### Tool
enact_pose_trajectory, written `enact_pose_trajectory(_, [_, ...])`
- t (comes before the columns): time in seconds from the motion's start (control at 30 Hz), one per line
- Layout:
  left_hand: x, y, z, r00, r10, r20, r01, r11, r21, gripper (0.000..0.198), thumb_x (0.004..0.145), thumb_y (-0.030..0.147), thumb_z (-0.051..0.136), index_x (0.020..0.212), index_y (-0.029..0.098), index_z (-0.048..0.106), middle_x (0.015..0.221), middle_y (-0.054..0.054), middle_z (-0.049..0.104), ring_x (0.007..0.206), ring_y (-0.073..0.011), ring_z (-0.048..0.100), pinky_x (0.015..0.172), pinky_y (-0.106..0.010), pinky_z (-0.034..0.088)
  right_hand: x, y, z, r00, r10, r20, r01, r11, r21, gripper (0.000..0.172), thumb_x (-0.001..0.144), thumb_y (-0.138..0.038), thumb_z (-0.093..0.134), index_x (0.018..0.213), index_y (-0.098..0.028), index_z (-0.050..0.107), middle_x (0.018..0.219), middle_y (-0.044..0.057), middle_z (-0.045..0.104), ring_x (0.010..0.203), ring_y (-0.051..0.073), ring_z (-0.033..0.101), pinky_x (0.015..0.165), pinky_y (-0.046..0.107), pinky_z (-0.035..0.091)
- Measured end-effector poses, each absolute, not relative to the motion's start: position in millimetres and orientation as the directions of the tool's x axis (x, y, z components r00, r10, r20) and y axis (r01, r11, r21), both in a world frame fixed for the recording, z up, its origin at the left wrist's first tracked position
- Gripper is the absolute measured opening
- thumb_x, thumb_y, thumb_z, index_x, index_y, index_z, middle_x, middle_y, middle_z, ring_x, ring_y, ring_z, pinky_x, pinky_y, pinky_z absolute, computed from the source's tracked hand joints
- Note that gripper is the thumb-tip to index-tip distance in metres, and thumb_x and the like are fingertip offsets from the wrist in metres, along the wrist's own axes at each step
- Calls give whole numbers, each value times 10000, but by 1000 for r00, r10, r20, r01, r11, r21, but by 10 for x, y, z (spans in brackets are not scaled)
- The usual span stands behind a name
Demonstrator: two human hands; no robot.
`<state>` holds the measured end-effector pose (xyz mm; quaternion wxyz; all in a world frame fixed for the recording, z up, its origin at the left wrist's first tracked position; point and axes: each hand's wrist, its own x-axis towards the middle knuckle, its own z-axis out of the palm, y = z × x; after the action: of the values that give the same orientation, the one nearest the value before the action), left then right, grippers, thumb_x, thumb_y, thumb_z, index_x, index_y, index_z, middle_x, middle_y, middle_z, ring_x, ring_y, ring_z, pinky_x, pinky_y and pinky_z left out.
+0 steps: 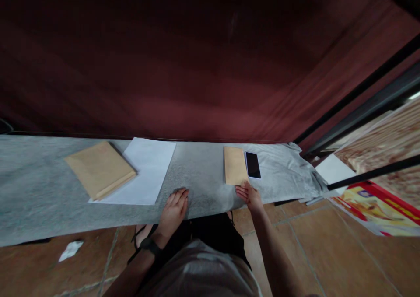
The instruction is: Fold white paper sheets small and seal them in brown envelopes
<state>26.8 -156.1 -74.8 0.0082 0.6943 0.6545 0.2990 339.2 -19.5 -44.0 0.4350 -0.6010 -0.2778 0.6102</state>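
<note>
One small brown envelope (pixel 235 165): likely light, bendy; best pinched at near edge. Right hand (pixel 250 193) at near corner, fingers part-curled, grip unclear. Left hand (pixel 175 207) loosely extended on bench (pixel 203 170), holding nothing.

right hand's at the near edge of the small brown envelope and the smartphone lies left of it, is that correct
Not quite: the head view shows the smartphone right of the small brown envelope. The right hand is at its near edge.

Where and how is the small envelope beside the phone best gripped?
Probably pinch the envelope by its short near edge, from the near side: it lies flat, the right hand touches that edge, and the phone crowds its right side.
</note>
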Motion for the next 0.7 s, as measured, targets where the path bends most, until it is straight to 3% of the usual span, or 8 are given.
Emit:
enact_pose_trajectory(0.13, [200,-1626,-602,-95,913,396,923,-68,379,376,1020,277,392,1310,200,619,1348,-102,651,1265,-261,580,1087,-439,458,3414,-294,-510,104,860,-500,-65,-496,-866,383,795,-590,654,742,-212,622,678,88,749,588,220,716,547,327,593])
enact_pose_trajectory(0.23, [34,-1681,-501,-253,884,395,937,122,326,439,1013,338,411,1389,170,562,1435,-146,584,1364,-316,496,1116,-496,412,3344,-436,-580,107,937,-334,108,-344,-933,481,751,-687,634,771,-206,631,631,50,711,513,186,649,502,287,531])
enact_pose_trajectory(0.3, [-106,-1713,-471,-366,855,368,921,274,278,518,1008,381,415,1434,102,510,1489,-206,517,1411,-362,437,1125,-529,392,3264,-543,-602,62,982,-176,294,-186,-938,475,810,-675,568,802,-208,650,671,46,715,565,185,652,553,278,520])
enact_pose_trajectory(0.4, [-270,-1745,-466,-465,838,284,884,426,191,570,1005,401,415,1409,11,507,1476,-274,499,1395,-391,451,1119,-521,402,3121,-672,-577,-56,998,-14,579,21,-815,418,922,-569,453,878,-220,680,783,58,744,707,211,693,658,283,509])
enact_pose_trajectory(0.5, [-332,-1741,-437,-451,868,207,892,434,127,473,1009,338,406,1344,47,573,1414,-236,570,1357,-346,505,1120,-465,415,2989,-737,-522,-159,986,49,762,154,-628,380,975,-452,387,989,-229,695,942,71,757,808,221,711,697,278,482])
enact_pose_trajectory(0.6, [-336,-1704,-357,-423,892,160,906,411,104,366,1004,249,391,1236,115,641,1317,-176,647,1275,-292,579,1062,-419,470,2916,-756,-495,-219,973,77,846,229,-481,352,993,-375,379,1046,-221,691,1042,86,742,812,201,709,684,258,459])
enact_pose_trajectory(0.7, [-334,-1672,-262,-437,887,147,897,417,148,323,1004,223,378,1103,139,674,1176,-150,706,1134,-260,655,957,-380,525,2909,-753,-500,-243,966,92,861,259,-438,323,997,-341,395,1063,-220,687,1047,85,734,819,185,704,687,240,455])
